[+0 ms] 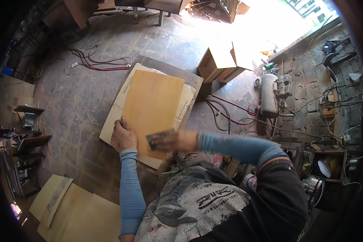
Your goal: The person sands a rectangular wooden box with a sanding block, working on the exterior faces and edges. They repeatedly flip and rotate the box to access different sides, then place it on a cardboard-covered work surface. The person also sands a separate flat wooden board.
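A flat, light-brown wooden panel (155,97) lies on a sheet of cardboard (116,109), which rests on a larger grey board (147,62). My left hand (124,136) grips the panel's left edge near its lower corner, with the thumb pointing up along it. Over the panel's lower right part, my right hand (167,141) presses a dark green piece of sandpaper (152,141) against the surface. Motion blurs that hand, and its fingers cover most of the sandpaper.
Pale boards (80,205) lie at the lower left. An open wooden cabinet (213,64) stands beyond the work at right, near an air compressor (269,94). Red hoses (97,64) cross the floor. Dark furniture (165,6) stands at the far side.
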A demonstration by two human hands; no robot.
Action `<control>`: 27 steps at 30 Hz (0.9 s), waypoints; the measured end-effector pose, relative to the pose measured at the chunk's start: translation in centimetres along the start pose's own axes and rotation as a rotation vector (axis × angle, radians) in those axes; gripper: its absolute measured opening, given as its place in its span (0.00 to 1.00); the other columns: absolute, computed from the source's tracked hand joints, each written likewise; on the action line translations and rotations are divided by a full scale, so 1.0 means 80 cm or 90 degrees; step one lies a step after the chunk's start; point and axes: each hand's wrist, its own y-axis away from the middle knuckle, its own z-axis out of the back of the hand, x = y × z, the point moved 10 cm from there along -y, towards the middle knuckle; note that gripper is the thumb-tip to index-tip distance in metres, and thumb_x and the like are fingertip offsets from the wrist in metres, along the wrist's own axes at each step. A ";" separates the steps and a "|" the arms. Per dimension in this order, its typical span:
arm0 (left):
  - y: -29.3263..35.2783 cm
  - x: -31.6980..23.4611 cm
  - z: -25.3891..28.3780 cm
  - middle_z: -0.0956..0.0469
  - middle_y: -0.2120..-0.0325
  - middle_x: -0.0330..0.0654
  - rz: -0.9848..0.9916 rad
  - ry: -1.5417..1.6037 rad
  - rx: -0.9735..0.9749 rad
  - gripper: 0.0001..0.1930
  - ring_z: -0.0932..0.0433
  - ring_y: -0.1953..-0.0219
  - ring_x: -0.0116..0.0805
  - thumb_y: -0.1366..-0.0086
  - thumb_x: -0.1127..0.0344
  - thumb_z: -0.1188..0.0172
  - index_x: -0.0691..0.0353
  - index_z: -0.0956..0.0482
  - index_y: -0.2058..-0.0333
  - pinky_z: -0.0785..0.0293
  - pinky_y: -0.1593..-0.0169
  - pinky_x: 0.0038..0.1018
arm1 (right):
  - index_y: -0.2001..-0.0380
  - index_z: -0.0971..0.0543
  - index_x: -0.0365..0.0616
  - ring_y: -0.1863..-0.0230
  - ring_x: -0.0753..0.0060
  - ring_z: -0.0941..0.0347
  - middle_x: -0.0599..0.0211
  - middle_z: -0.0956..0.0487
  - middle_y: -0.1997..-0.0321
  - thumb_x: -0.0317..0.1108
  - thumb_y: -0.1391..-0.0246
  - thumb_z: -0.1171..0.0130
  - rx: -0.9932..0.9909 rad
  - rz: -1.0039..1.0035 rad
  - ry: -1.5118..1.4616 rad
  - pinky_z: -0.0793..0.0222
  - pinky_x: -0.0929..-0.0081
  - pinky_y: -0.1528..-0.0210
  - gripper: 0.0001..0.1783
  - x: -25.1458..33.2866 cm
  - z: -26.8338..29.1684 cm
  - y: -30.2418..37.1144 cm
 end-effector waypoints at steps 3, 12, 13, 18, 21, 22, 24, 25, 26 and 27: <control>0.002 -0.017 0.006 0.15 0.64 0.54 -0.013 0.006 -0.007 0.23 0.16 0.62 0.57 0.22 0.48 0.56 0.62 0.21 0.61 0.21 0.59 0.49 | 0.26 0.40 0.45 0.22 0.64 0.46 0.59 0.43 0.20 0.35 0.26 0.61 -0.032 -0.021 0.110 0.51 0.63 0.20 0.28 -0.084 0.072 0.011; 0.008 -0.004 -0.007 0.15 0.64 0.54 0.003 0.009 0.001 0.23 0.16 0.61 0.58 0.22 0.47 0.57 0.60 0.21 0.59 0.21 0.57 0.50 | 0.33 0.29 0.49 0.30 0.60 0.31 0.62 0.29 0.28 0.28 0.29 0.57 -0.054 -0.169 0.057 0.35 0.63 0.28 0.24 -0.085 0.106 0.003; 0.010 -0.003 -0.003 0.15 0.64 0.54 0.005 0.009 0.004 0.24 0.16 0.61 0.58 0.22 0.46 0.58 0.60 0.21 0.59 0.21 0.57 0.50 | 0.34 0.27 0.47 0.36 0.58 0.26 0.58 0.24 0.34 0.19 0.37 0.55 -0.179 -0.220 -0.003 0.29 0.66 0.33 0.29 -0.100 0.162 0.003; 0.001 -0.004 -0.002 0.16 0.64 0.54 0.013 0.002 0.000 0.24 0.16 0.61 0.59 0.22 0.46 0.58 0.60 0.21 0.59 0.21 0.58 0.51 | 0.38 0.25 0.37 0.43 0.59 0.20 0.45 0.18 0.45 0.17 0.42 0.45 -0.331 -0.173 -0.021 0.25 0.69 0.38 0.27 -0.030 0.250 0.008; 0.001 -0.004 0.002 0.16 0.64 0.54 0.012 -0.008 -0.019 0.24 0.16 0.62 0.59 0.22 0.46 0.59 0.60 0.21 0.59 0.21 0.58 0.51 | 0.37 0.27 0.38 0.35 0.53 0.25 0.43 0.23 0.38 0.15 0.47 0.45 -0.279 -0.210 0.015 0.29 0.65 0.33 0.31 -0.045 0.222 0.020; 0.002 -0.008 0.001 0.16 0.65 0.54 0.008 -0.001 -0.024 0.24 0.16 0.62 0.58 0.22 0.46 0.59 0.60 0.21 0.59 0.21 0.58 0.51 | 0.36 0.27 0.39 0.33 0.52 0.29 0.44 0.26 0.35 0.15 0.48 0.44 -0.259 -0.172 0.065 0.30 0.63 0.31 0.33 -0.052 0.212 0.023; 0.003 -0.012 0.000 0.15 0.65 0.53 -0.005 0.011 -0.033 0.24 0.16 0.63 0.58 0.22 0.46 0.59 0.60 0.21 0.60 0.21 0.58 0.51 | 0.31 0.32 0.49 0.27 0.50 0.36 0.48 0.34 0.27 0.20 0.47 0.43 -0.101 -0.112 0.238 0.27 0.61 0.33 0.38 -0.085 0.156 0.035; 0.002 -0.010 0.001 0.15 0.66 0.53 -0.006 0.004 -0.042 0.24 0.16 0.63 0.58 0.22 0.46 0.59 0.60 0.21 0.60 0.21 0.59 0.51 | 0.30 0.33 0.49 0.26 0.51 0.37 0.50 0.35 0.26 0.22 0.47 0.42 -0.087 -0.086 0.280 0.31 0.61 0.30 0.38 -0.080 0.150 0.035; 0.004 -0.007 0.001 0.15 0.66 0.53 -0.007 -0.002 -0.051 0.24 0.16 0.63 0.58 0.22 0.47 0.59 0.60 0.21 0.60 0.21 0.59 0.51 | 0.30 0.34 0.48 0.25 0.52 0.39 0.51 0.36 0.25 0.23 0.46 0.41 -0.074 -0.060 0.323 0.34 0.61 0.27 0.39 -0.070 0.143 0.037; 0.006 -0.007 0.001 0.15 0.66 0.53 -0.007 -0.006 -0.059 0.24 0.16 0.64 0.58 0.22 0.47 0.59 0.60 0.21 0.60 0.21 0.59 0.50 | 0.29 0.35 0.48 0.24 0.53 0.40 0.53 0.37 0.24 0.25 0.46 0.40 -0.058 -0.035 0.367 0.38 0.61 0.24 0.39 -0.066 0.138 0.039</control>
